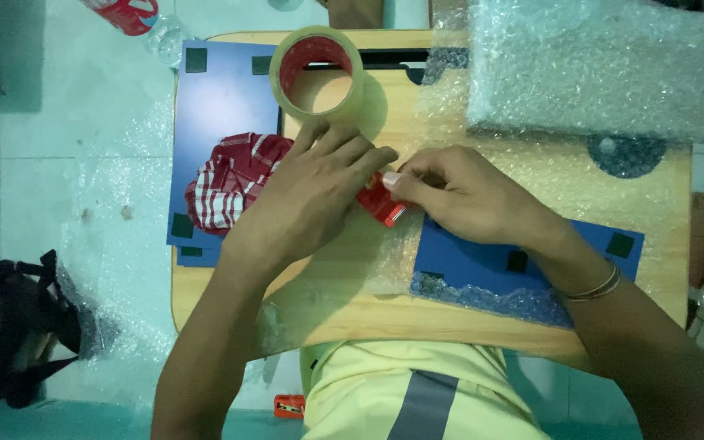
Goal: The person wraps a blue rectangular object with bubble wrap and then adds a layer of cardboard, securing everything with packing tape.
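Observation:
My left hand (311, 195) and my right hand (462, 195) meet at the middle of a small wooden table (352, 314). Between their fingertips is a small red object (382, 204), pinched from both sides and lying on a sheet of bubble wrap (393, 261). A roll of clear tape with a red core (319, 77) stands just beyond my left hand. A red and white striped cloth (226, 183) lies to the left of that hand. My right wrist wears thin bangles and rests over a blue panel (482, 265).
A thick stack of bubble wrap (596, 69) fills the table's far right. Blue panels with dark square pads (217, 90) overhang the left edge. A black bag (10, 330) lies on the floor at left, a plastic bottle (136, 16) at top left, a small red item (289, 405) near my lap.

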